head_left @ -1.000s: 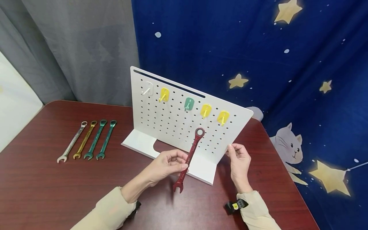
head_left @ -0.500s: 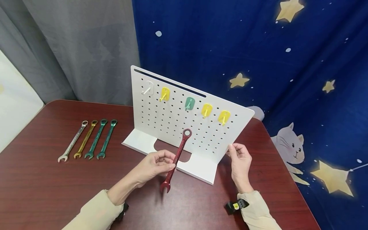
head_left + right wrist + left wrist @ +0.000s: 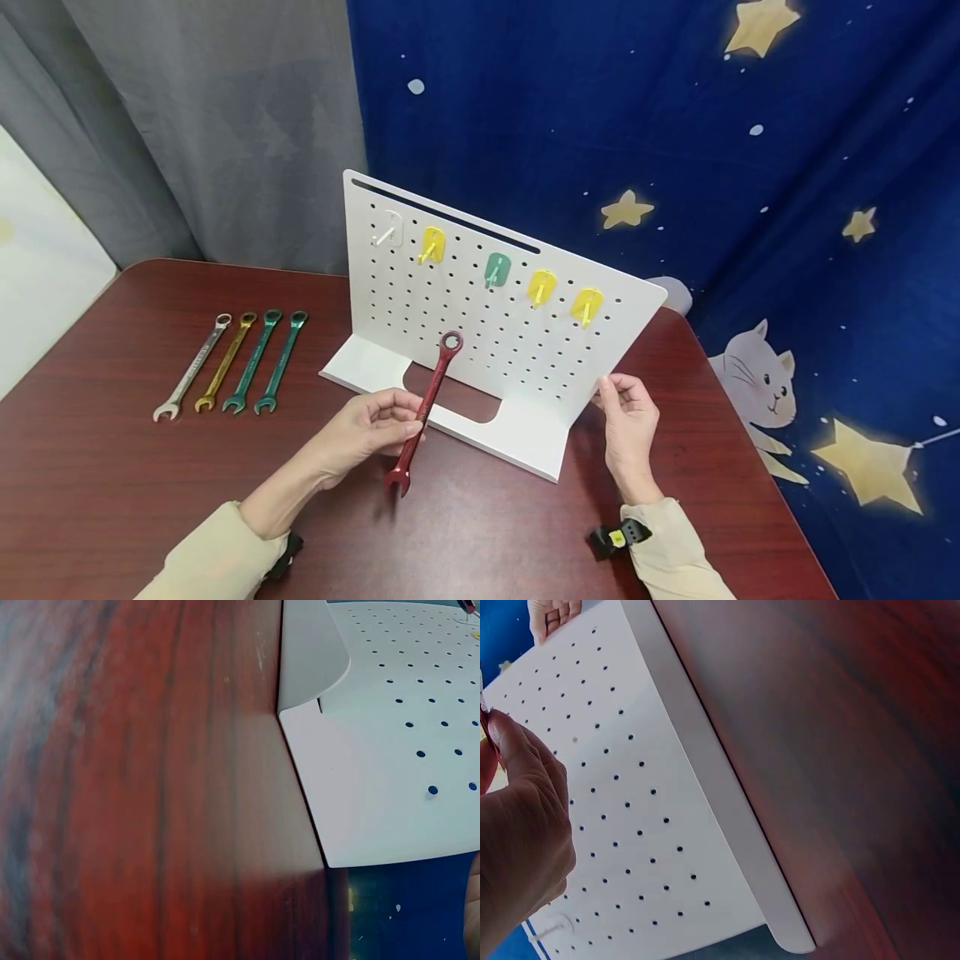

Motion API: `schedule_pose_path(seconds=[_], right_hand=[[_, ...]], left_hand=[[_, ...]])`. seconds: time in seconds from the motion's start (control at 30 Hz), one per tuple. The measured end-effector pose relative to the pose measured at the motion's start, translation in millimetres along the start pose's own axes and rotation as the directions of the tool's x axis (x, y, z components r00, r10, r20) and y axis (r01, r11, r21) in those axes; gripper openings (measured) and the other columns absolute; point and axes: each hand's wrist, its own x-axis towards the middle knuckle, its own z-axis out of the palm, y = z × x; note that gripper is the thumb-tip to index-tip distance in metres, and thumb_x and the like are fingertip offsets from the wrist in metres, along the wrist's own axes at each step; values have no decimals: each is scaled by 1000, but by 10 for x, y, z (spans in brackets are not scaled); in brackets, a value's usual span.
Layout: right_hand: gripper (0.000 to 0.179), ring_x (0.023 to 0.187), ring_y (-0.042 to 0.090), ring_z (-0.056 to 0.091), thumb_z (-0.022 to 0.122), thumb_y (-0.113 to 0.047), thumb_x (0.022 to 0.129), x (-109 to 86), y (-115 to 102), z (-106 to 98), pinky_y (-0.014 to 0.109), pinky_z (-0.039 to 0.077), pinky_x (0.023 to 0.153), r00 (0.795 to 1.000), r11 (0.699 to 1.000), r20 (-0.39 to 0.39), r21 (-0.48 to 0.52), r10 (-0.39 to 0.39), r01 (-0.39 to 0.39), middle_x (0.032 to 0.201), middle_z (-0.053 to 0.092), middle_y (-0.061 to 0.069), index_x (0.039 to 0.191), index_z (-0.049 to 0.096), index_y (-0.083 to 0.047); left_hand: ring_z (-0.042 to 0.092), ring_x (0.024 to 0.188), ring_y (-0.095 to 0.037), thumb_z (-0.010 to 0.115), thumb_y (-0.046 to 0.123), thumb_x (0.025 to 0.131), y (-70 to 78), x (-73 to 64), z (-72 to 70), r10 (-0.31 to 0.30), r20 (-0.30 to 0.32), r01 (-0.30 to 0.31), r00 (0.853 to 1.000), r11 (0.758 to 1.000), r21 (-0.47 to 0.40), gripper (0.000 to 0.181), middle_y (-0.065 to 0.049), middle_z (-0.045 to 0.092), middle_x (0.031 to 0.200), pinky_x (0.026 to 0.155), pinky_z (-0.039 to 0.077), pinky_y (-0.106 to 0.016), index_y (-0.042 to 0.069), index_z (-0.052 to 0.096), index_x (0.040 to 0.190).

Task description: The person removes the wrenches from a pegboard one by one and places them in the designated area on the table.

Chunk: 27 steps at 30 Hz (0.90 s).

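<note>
My left hand (image 3: 363, 433) pinches a red combination wrench (image 3: 431, 393) by its shank, in front of the white pegboard (image 3: 408, 304). The wrench tilts, ring end up toward the board and open end low near me. At the board's lower right edge, my right hand (image 3: 628, 429) holds the panel between thumb and fingers. Seen from the left wrist, the left hand (image 3: 529, 817) covers most of the wrench. The right wrist view has only a sliver of the right hand (image 3: 473, 907) beside the board (image 3: 375, 780).
Several wrenches lie side by side on the table's left: a silver one (image 3: 192, 367), a gold one (image 3: 225, 363) and green ones (image 3: 253, 363). A white hook (image 3: 390, 229), yellow hooks (image 3: 432, 245) and a green hook (image 3: 497, 270) line the board's upper part. Curtains (image 3: 525, 100) hang behind.
My left hand has carried the red combination wrench leftward across the front of the board, away from the right-hand hooks. The right hand keeps its hold on the board's edge.
</note>
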Motion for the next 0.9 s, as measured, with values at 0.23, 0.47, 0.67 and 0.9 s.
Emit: schedule_pose_path(seconds=[0.23, 0.47, 0.67, 0.9], right_hand=[[9, 63, 10, 62, 64, 3, 86, -4, -5, -3, 20, 55, 62, 1000, 1000, -2, -4, 4, -4, 70, 63, 1, 84, 64, -6], [7, 62, 9, 62, 63, 3, 86, 0, -4, 0, 21, 55, 61, 1000, 1000, 0, -8, 6, -6, 70, 63, 0, 84, 63, -4], [10, 62, 9, 62, 64, 2, 86, -3, -3, -1, 20, 55, 61, 1000, 1000, -3, -13, 10, -10, 70, 62, 1, 84, 64, -7], [9, 62, 10, 62, 63, 3, 86, 2, 1, -5, 20, 54, 61, 1000, 1000, 1, -15, 5, -5, 70, 63, 1, 84, 64, -5]], left_hand=[[64, 80, -6, 65, 12, 88, 22, -81, -141, -8, -30, 9, 1000, 1000, 29, 29, -2, 63, 90, 71, 56, -26, -5, 54, 111], [65, 83, -7, 64, 11, 89, 41, -127, -266, -17, -61, 19, 998, 999, 42, 24, -2, 66, 91, 73, 56, -27, -1, 56, 108], [66, 85, -10, 64, 11, 89, 50, -172, -366, -16, -85, 22, 996, 998, 61, 31, -3, 67, 91, 74, 56, -28, -7, 54, 112], [66, 86, -11, 63, 11, 90, 47, -269, -507, -20, -130, 33, 991, 995, 99, 37, -1, 67, 92, 74, 56, -28, -10, 50, 117]])
